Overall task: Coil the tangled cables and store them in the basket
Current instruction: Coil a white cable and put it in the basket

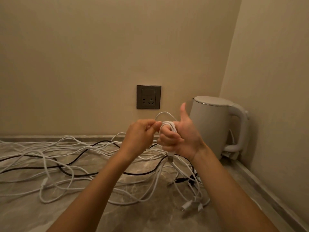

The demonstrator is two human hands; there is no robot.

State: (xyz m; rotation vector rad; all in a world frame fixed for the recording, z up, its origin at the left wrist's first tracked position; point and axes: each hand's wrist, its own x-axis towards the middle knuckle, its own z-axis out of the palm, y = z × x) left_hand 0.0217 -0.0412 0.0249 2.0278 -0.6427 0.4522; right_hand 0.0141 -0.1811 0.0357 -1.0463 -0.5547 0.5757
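Observation:
A tangle of white cables [55,149] and one black cable [78,158] sprawls over the marble countertop [150,220]. My right hand [182,139] is raised above it, thumb up, fingers curled, with a white cable [168,127] wound in loops around the fingers; its USB plug [170,157] hangs below the fist. My left hand [140,136] pinches the same white cable just left of the loops, and a small arc of it rises above both hands. No basket is in view.
A white electric kettle [215,124] stands in the right corner, close behind my right hand. A grey wall socket [148,97] sits on the beige wall above the counter. Several loose plugs [194,204] lie at the front right.

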